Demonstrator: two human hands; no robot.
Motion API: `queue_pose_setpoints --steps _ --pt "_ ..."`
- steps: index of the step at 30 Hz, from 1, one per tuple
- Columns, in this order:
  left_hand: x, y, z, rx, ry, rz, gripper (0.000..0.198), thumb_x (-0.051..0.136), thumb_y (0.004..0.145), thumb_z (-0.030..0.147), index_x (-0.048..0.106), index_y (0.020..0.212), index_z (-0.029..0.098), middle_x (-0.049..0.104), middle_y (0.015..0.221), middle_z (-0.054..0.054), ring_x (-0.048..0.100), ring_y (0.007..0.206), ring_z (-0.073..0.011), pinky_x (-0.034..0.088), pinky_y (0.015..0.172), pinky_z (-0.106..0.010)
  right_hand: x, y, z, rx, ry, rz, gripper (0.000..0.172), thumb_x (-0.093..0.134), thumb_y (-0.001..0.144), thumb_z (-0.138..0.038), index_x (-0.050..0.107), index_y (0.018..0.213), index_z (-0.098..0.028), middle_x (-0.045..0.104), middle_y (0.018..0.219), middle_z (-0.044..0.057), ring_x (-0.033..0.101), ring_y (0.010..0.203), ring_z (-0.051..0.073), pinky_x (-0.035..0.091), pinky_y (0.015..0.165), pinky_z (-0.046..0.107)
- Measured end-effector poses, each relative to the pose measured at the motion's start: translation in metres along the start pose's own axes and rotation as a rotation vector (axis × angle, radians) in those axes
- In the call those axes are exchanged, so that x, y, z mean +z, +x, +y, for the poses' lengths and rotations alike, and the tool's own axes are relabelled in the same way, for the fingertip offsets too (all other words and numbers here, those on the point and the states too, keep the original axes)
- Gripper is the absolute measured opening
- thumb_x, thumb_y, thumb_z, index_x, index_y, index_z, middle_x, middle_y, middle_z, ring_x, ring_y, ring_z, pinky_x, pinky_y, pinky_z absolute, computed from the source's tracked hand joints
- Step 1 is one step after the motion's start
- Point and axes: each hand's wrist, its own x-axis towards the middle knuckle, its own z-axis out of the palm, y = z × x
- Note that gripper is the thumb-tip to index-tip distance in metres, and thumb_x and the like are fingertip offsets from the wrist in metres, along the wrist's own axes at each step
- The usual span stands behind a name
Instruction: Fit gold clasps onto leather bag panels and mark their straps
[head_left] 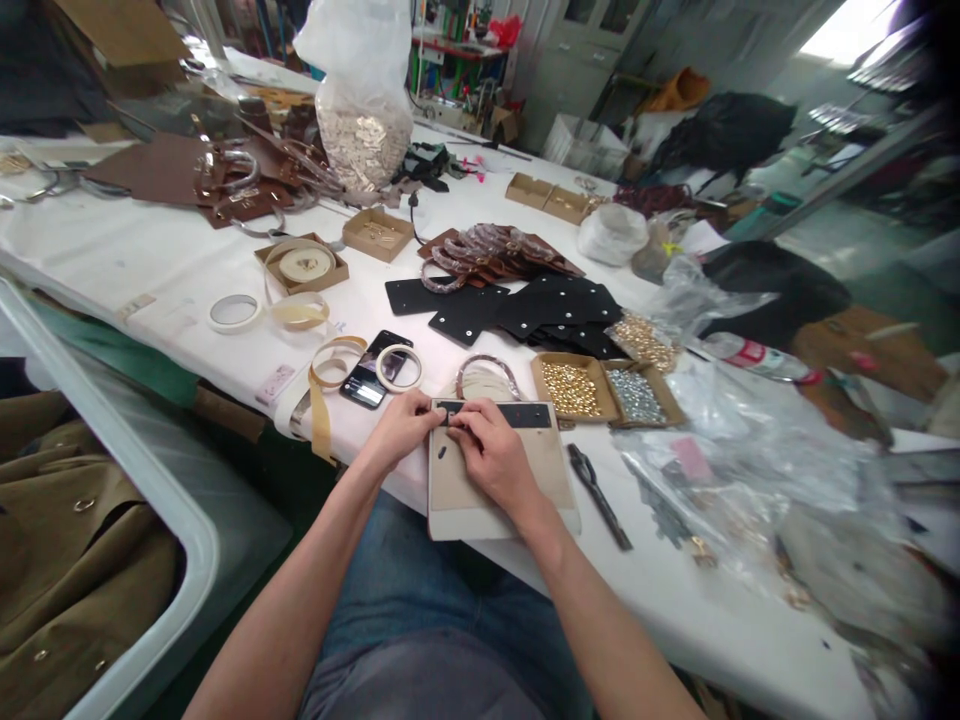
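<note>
A beige bag panel [525,480] lies at the table's front edge, with a black strip [525,414] across its far end. A round wrapped handle [491,368] sticks out beyond that end. My left hand [405,428] is closed at the panel's far left corner, thumb and fingers pinching the left end of the strip. Just beside it, my right hand [491,450] rests over the panel, its fingertips pinched together at the strip. Whatever is between those fingertips is too small to name. A small dark piece [442,452] lies on the beige surface.
Boxes of gold rivets [570,388] and silver rivets [634,392] stand beyond the panel. A dark hand tool [600,497] lies to its right. Leftward are a phone [367,385], a tape roll [399,369] and a grey bin [202,550]. Black pieces [555,310] are stacked behind.
</note>
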Motion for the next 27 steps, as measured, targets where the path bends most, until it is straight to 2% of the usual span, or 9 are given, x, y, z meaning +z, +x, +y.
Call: queue_pose_setpoints --steps 5,9,15,17,19,21,24,27 --pt "-0.001 0.001 -0.003 0.018 0.000 -0.003 0.033 0.073 0.088 0.041 0.058 0.067 0.020 0.052 0.067 0.003 0.050 0.072 -0.0172 0.033 0.067 -0.031 0.003 -0.005 0.004 -0.032 -0.024 0.027 0.020 0.061 0.116 -0.022 0.077 0.123 -0.029 0.073 0.125 0.011 0.071 0.118 0.031 0.062 0.107 0.049" --pt "-0.002 0.002 -0.006 0.038 0.024 -0.009 0.035 0.073 0.088 0.041 0.056 0.065 0.021 0.052 0.067 0.003 0.050 0.072 -0.0175 0.033 0.068 -0.031 0.006 -0.009 0.006 -0.058 -0.055 0.037 0.024 0.061 0.115 -0.021 0.079 0.127 -0.031 0.074 0.123 0.011 0.072 0.116 0.031 0.064 0.104 0.051" --pt "-0.005 0.002 -0.001 0.051 0.054 -0.034 0.033 0.072 0.089 0.039 0.059 0.064 0.020 0.055 0.067 0.002 0.052 0.072 -0.0184 0.033 0.067 -0.032 0.008 -0.011 0.003 -0.052 -0.115 0.041 0.023 0.058 0.116 -0.020 0.078 0.124 -0.029 0.072 0.122 0.012 0.071 0.117 0.032 0.064 0.104 0.051" --pt "-0.005 0.002 0.000 0.050 0.053 -0.039 0.033 0.072 0.089 0.038 0.060 0.065 0.020 0.056 0.068 0.002 0.053 0.073 -0.0186 0.033 0.066 -0.031 0.008 -0.010 0.003 -0.049 -0.124 0.039 0.022 0.057 0.116 -0.020 0.076 0.122 -0.029 0.070 0.130 0.014 0.071 0.118 0.031 0.065 0.105 0.051" --pt "-0.005 0.002 0.000 0.047 0.050 -0.039 0.033 0.072 0.090 0.039 0.060 0.065 0.020 0.057 0.069 0.001 0.053 0.072 -0.0184 0.033 0.066 -0.031 0.007 -0.009 0.002 -0.051 -0.114 0.039 0.020 0.056 0.117 -0.020 0.074 0.121 -0.028 0.067 0.144 0.015 0.071 0.125 0.031 0.064 0.109 0.052" --pt "-0.005 0.002 -0.001 0.047 0.050 -0.036 0.033 0.072 0.090 0.039 0.061 0.066 0.020 0.057 0.069 0.002 0.052 0.072 -0.0181 0.033 0.066 -0.031 0.006 -0.006 0.003 -0.063 -0.097 0.026 0.018 0.056 0.117 -0.020 0.072 0.121 -0.027 0.067 0.149 0.014 0.070 0.134 0.031 0.062 0.114 0.053" --pt "-0.004 0.002 -0.003 0.054 0.064 -0.027 0.034 0.072 0.089 0.039 0.059 0.064 0.020 0.053 0.067 0.002 0.050 0.071 -0.0178 0.031 0.065 -0.031 0.005 -0.002 0.003 -0.072 -0.088 -0.011 0.021 0.054 0.117 -0.017 0.069 0.126 -0.028 0.072 0.138 0.012 0.070 0.132 0.031 0.061 0.114 0.051" --pt "-0.004 0.002 -0.004 0.061 0.069 -0.034 0.038 0.073 0.090 0.042 0.058 0.063 0.020 0.053 0.067 0.002 0.050 0.071 -0.0177 0.030 0.065 -0.031 0.004 0.001 0.004 -0.059 -0.089 -0.047 0.028 0.054 0.115 -0.015 0.067 0.136 -0.029 0.071 0.137 0.012 0.070 0.130 0.031 0.062 0.111 0.049"
